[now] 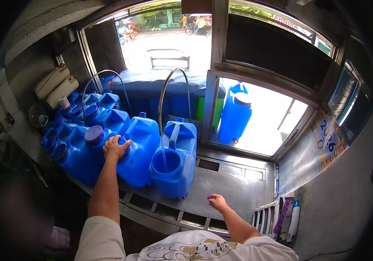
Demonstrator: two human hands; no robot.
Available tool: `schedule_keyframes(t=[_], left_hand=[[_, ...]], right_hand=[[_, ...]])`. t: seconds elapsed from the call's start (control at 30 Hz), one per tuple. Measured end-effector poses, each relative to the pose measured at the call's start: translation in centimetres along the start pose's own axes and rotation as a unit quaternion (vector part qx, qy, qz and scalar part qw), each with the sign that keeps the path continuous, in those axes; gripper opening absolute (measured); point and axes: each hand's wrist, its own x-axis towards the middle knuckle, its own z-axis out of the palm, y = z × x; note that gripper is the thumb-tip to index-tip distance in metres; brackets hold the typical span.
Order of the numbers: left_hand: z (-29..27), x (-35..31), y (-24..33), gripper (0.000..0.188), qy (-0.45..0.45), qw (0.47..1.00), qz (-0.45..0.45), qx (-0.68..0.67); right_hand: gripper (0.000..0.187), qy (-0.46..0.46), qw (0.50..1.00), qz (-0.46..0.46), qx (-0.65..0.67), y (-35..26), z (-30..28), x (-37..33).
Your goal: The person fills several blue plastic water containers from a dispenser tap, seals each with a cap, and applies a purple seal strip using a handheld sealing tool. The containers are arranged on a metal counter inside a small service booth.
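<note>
My left hand (116,148) rests on the dark blue screw cap (126,152) of a blue water jug (143,139), its fingers curled over the cap. Just right of that jug stands an uncapped blue jug (182,174). Water appears to run into its wide mouth from a curved metal spout (162,102). Over the metal counter (212,182), my right hand (217,202) pinches a small purple piece (210,197) whose kind is unclear. A jug with a purple-topped cap (94,135) is to the left of my left hand.
Several more blue jugs (75,158) crowd the counter's left side. A second curved spout (103,71) arches over them. Beyond the window opening stands another blue jug (235,115). A white rack (264,219) and purple strips (282,215) are at the right wall.
</note>
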Motion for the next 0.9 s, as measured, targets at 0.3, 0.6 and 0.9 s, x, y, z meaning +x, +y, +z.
schedule_keyframes(t=[0.3,0.6,0.9], left_hand=[[0.3,-0.1,-0.5,0.080,-0.003,1.000,-0.005,-0.003],[0.1,-0.1,0.1,0.082,-0.012,1.000,-0.004,-0.009],[0.2,0.0,-0.2,0.082,-0.010,1.000,-0.011,-0.007]], right_hand=[[0.020,0.059,0.990,-0.131,0.008,-11.8,-0.4,2.5],[0.010,0.050,0.923,-0.378,0.053,-28.4,2.9,8.5],[0.009,-0.006,0.918,-0.382,0.107,-34.0,8.1,10.1]])
